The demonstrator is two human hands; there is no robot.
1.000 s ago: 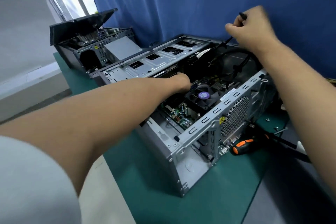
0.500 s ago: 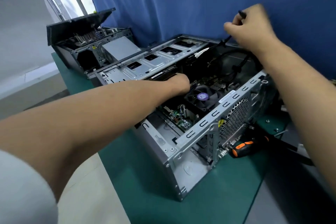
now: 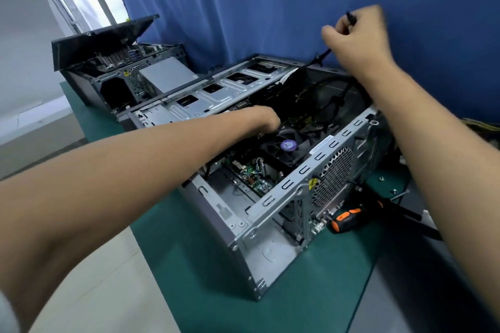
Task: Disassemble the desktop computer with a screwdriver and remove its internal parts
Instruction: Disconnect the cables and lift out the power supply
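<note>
Now the desktop computer [image 3: 270, 249] lies open on its side on the green mat [image 3: 205, 273]. The left hand [image 3: 266, 117] reaches into the case just beside the fan [image 3: 288, 144]; its fingers are hidden, so I cannot tell if they hold something. The right hand [image 3: 357, 35] is raised over the far edge, fingers curled tight around a black cable [image 3: 320, 58] that runs down inside. The orange and black screwdriver [image 3: 347, 217] lies on the mat just beside the case. A second computer [image 3: 121, 70] stands behind

Screwdriver [image 3: 349, 218] right of case [image 3: 270, 224], on mat [image 3: 311, 292]
</note>
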